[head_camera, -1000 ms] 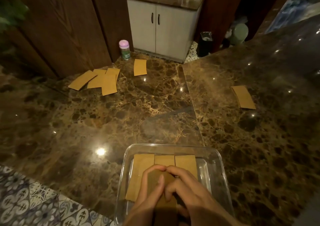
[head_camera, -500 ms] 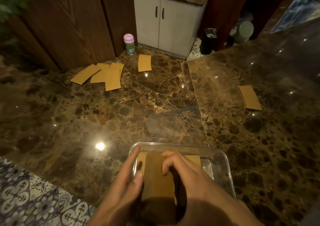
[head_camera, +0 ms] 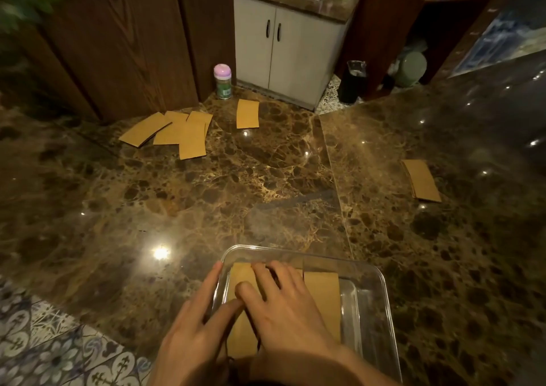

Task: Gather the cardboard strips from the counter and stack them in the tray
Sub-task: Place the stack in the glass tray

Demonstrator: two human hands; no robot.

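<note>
A clear tray (head_camera: pixel 381 303) sits on the marble counter at the near edge, with tan cardboard strips (head_camera: pixel 322 294) lying flat inside. My right hand (head_camera: pixel 283 306) lies with straight fingers pressed flat on the strips in the tray. My left hand (head_camera: pixel 198 323) rests open along the tray's left wall, its fingertips touching the strips beside my right thumb. Loose strips lie on the counter: a fanned pile (head_camera: pixel 174 133) at the far left, a single strip (head_camera: pixel 247 113) at the far middle, and a small stack (head_camera: pixel 421 180) at the right.
A small bottle with a pink cap (head_camera: pixel 223 81) stands at the counter's far edge beside a wooden panel (head_camera: pixel 124 45). Beyond are a white cabinet (head_camera: pixel 283 48) with a sink and a dark bin (head_camera: pixel 353 81). Patterned floor tiles (head_camera: pixel 44 341) show below the counter's near-left edge.
Both hands held a bundle of strips raised on end over the tray; the strips now lie flat in it, and both hands have opened, the right pressing down on them.
</note>
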